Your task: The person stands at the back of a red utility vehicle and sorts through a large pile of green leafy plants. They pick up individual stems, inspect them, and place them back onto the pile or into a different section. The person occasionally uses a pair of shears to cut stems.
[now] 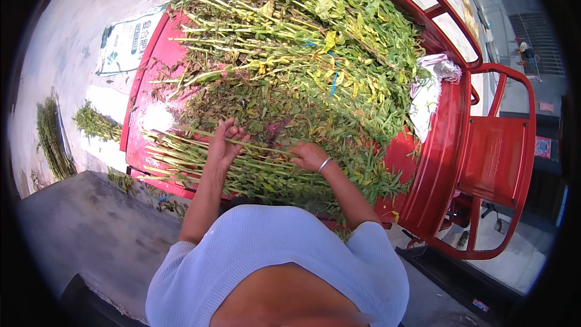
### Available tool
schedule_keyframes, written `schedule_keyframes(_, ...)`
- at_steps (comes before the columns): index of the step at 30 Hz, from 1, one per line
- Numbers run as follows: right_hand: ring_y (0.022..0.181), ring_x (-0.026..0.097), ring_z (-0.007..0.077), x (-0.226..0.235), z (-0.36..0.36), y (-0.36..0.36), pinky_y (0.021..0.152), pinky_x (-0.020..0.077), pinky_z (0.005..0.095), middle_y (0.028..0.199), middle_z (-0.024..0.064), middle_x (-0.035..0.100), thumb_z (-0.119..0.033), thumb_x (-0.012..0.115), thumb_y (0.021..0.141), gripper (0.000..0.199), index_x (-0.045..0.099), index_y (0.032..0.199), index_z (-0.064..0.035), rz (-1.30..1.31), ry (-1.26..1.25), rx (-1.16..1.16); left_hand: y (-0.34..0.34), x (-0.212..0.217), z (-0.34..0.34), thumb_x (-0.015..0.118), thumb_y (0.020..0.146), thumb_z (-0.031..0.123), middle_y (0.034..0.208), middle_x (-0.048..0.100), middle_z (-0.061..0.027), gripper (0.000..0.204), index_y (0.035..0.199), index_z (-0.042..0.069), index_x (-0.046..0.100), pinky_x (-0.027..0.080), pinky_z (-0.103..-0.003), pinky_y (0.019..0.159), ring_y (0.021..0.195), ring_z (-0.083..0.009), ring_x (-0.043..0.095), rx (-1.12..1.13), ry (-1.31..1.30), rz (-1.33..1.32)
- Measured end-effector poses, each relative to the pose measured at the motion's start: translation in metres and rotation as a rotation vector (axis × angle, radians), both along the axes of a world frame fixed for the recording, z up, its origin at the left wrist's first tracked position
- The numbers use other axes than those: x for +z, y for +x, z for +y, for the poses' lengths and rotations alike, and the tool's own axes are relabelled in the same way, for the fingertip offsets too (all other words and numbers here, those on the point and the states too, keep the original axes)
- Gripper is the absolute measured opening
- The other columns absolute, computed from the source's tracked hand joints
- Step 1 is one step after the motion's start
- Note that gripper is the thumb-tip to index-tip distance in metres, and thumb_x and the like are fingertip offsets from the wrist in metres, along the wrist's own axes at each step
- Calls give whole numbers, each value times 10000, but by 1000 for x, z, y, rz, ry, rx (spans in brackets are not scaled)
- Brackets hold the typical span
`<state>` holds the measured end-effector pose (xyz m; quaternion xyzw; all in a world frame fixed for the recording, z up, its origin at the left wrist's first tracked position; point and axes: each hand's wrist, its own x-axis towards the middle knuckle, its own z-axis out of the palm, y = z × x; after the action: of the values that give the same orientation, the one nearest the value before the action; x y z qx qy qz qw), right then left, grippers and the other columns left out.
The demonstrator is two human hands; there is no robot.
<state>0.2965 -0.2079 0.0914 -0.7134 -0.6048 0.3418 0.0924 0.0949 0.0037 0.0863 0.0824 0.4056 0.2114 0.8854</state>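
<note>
Cut leafy stalks cover the red bed of a small cargo vehicle, their bare stems pointing left and the green and yellowing leaves to the right. At the near side, my left hand is turned palm up with its fingers curled about a long thin stalk. The same stalk runs right to my right hand, which pinches it from above; a silver bangle is on that wrist. Below both hands lies a nearer row of stalks. Dry brown leaves fill the gap between the near and far rows.
A red rail frame stands at the right end of the bed. A pale cloth hangs near it. On the ground at left are a white printed sack and bundles of stalks. A blue strip lies among the leaves.
</note>
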Motion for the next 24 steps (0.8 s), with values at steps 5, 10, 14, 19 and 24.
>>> schedule_keyframes(5, 913, 560, 328, 9, 87, 73, 775, 477, 409, 1018, 160, 566, -261, 702, 705, 448, 546, 1059, -35, -282, 121, -217, -15, 5, 20, 333, 958, 415, 591, 435, -27, 427, 915, 45, 541, 472, -404, 733, 614, -181, 447, 185, -185, 7)
schedule_keyframes(10, 1123, 464, 318, -1, 202, 131, 908, 416, 416, 1226, 143, 481, -207, 703, 701, 599, 435, 1218, -65, -488, 178, -221, -28, -1, 44, 327, 960, 406, 700, 529, -44, 420, 955, 49, 547, 479, -400, 714, 678, -184, 498, 266, -201, -59)
schedule_keyframes(14, 1133, 454, 293, -21, 247, 124, 908, 366, 520, 1170, 102, 513, -293, 685, 738, 593, 418, 1243, -133, -645, -124, -259, -22, -9, 65, 328, 961, 395, 941, 598, -97, 414, 1049, 50, 538, 488, -377, 729, 781, -197, 551, 350, -168, -30)
schedule_keyframes(19, 961, 527, 336, -25, 235, 125, 801, 449, 405, 1028, 151, 550, -310, 691, 727, 404, 552, 1037, -92, -593, 27, -182, -10, -23, 84, 341, 957, 390, 1147, 539, -136, 427, 1198, 59, 463, 490, -374, 790, 913, -219, 542, 390, -98, -70)
schedule_keyframes(24, 852, 530, 316, -13, 173, 122, 733, 451, 418, 941, 125, 544, -217, 663, 707, 339, 583, 1020, -114, -414, 303, -104, 7, -4, 92, 332, 951, 407, 1330, 381, -154, 537, 1355, 63, 252, 454, -444, 903, 1130, -288, 470, 434, 11, 12)
